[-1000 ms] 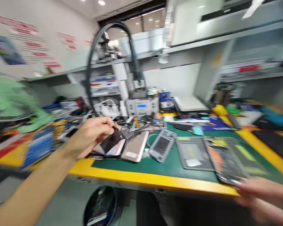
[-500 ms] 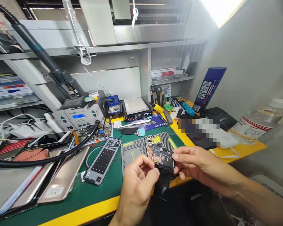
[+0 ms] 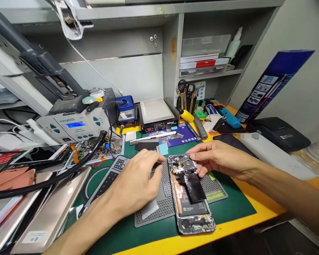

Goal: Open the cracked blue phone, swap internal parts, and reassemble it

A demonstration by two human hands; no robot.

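Observation:
An opened phone (image 3: 192, 209) lies on a grey perforated mat (image 3: 215, 187), its battery and lower board exposed. Over its upper end sits a dark cover plate (image 3: 187, 163) with a black film flap (image 3: 195, 187) hanging down across the battery. My right hand (image 3: 215, 157) has its thumb and fingers closed at the plate's upper right edge, by the phone's rim. Left of the phone, my left hand (image 3: 138, 177) hovers with thumb and index finger apart, holding nothing. Partly beneath that forearm is a detached phone back panel (image 3: 106, 184).
A hot-air station (image 3: 74, 125) with a black hose (image 3: 93, 156) stands left. Behind are a blue soldering station (image 3: 126, 109), a heating plate (image 3: 156, 113) and a tool holder with scissors (image 3: 186, 95). Several tablets (image 3: 53, 205) lie at the left; a dark case (image 3: 279, 132) is at the right.
My left hand has let go of the black film and moved left. The cover plate now lies flatter over the phone's top, the film over the battery. The camera view has tilted down.

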